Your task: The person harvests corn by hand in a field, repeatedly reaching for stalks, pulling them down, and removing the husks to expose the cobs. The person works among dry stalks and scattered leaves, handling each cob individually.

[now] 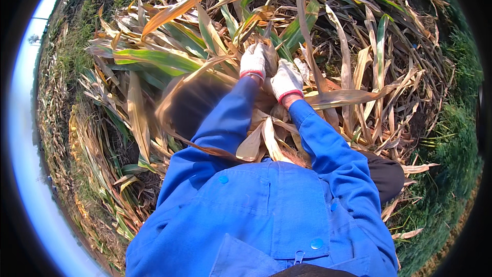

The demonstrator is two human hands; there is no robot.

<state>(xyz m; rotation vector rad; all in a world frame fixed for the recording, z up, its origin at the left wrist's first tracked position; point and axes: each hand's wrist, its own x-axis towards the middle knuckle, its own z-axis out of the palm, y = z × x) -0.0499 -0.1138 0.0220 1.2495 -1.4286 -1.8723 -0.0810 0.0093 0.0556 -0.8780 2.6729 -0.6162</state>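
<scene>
My left hand (253,60) wears a white knit glove with a red cuff. Its fingers are closed on a dry, husk-covered corn ear (271,60) low among the stalks. Just below and to the right, my right hand (287,79), gloved the same way, is curled against the ear's other side. The hands mostly cover the ear, and their fingertips are hidden. Pale loose husks (251,144) spread between my forearms, in front of my jacket. A long dry corn leaf (346,98) runs rightward from beside my right wrist.
Cut corn stalks with green and tan leaves (157,60) lie all around my hands. Several yellow corn ears (73,123) lie at the far left. Green grass (457,131) borders the right side. A dark trouser knee (384,175) shows beside my right elbow.
</scene>
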